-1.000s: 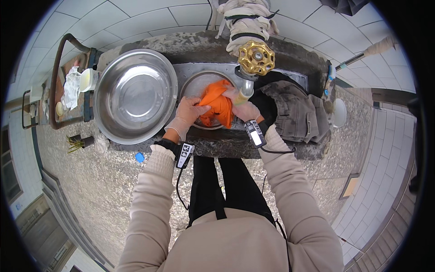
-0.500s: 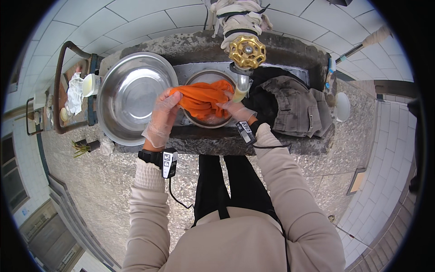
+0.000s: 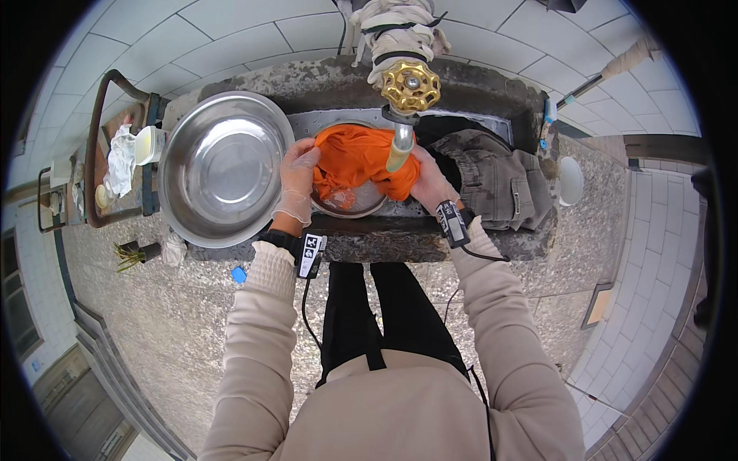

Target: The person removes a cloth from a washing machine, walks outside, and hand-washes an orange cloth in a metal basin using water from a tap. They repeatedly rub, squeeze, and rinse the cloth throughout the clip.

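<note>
An orange cloth point(image 3: 357, 157), perhaps a garment, is spread between my hands above a small metal basin point(image 3: 373, 206) that stands in the stone sink point(image 3: 361, 238). My left hand point(image 3: 298, 173), in a clear plastic glove, grips its left edge. My right hand point(image 3: 432, 183), gloved likewise, is closed on the right edge. The cloth's lower part hangs into the basin, where whitish water shows. Over the cloth hangs the tap spout point(image 3: 401, 146), below a brass handwheel point(image 3: 411, 86). The fingertips are partly hidden by the cloth.
A large steel basin point(image 3: 227, 169) sits left of the small one. Grey trousers point(image 3: 503, 180) and black fabric point(image 3: 430, 131) lie on the right. Further left, a metal-framed stand carries a white tub point(image 3: 150, 144). A white bowl point(image 3: 570, 181) is beyond the sink's right end.
The orange cloth has gone from bunched up to spread out wide. My right hand has moved right, and my left hand slightly right. A blue object now shows on the floor.
</note>
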{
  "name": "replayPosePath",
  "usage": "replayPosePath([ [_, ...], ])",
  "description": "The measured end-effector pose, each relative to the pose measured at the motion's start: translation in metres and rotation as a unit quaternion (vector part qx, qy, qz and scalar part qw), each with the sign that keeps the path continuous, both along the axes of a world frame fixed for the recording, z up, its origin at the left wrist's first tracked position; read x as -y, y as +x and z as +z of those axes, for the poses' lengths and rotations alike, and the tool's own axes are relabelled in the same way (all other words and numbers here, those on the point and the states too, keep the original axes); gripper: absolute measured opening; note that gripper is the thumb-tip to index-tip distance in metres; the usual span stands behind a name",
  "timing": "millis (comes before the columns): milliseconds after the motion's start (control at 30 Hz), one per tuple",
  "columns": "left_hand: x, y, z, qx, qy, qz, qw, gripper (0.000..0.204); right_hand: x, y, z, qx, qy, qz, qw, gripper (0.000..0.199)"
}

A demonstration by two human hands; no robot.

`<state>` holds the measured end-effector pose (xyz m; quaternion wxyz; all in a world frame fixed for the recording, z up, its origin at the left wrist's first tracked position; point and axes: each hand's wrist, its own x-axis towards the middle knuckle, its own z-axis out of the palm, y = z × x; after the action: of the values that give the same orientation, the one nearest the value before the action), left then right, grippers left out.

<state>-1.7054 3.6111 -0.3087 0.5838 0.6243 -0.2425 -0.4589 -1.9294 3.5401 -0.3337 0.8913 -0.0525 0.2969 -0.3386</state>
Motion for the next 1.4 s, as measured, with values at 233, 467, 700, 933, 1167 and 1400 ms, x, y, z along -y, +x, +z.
replayPosePath([
  [233,-0.032,-0.030,-0.019,-0.142,0.162,-0.081,0.973,0.020,-0.012,0.008,0.015,-0.155,-0.173,0.188,0.954,0.041],
  [467,-0.032,-0.060,-0.020,-0.323,0.073,-0.103,0.938,0.030,-0.033,0.025,0.013,-0.214,-0.246,0.293,0.899,0.038],
  [700,-0.031,-0.060,-0.029,-0.132,0.120,-0.062,0.982,0.016,-0.037,0.022,-0.017,-0.298,-0.250,0.174,0.905,0.028],
  [933,-0.026,-0.048,-0.042,-0.083,0.113,-0.065,0.988,0.009,-0.035,0.024,-0.030,-0.444,-0.353,0.103,0.817,0.023],
  [1167,-0.034,-0.016,-0.062,-0.024,0.107,-0.058,0.992,0.006,-0.015,0.005,-0.011,-0.278,-0.061,-0.189,0.940,0.025],
  [1400,-0.024,-0.028,-0.130,0.249,0.268,-0.047,0.930,0.027,-0.013,-0.012,0.021,-0.159,-0.063,-0.142,0.975,0.026],
])
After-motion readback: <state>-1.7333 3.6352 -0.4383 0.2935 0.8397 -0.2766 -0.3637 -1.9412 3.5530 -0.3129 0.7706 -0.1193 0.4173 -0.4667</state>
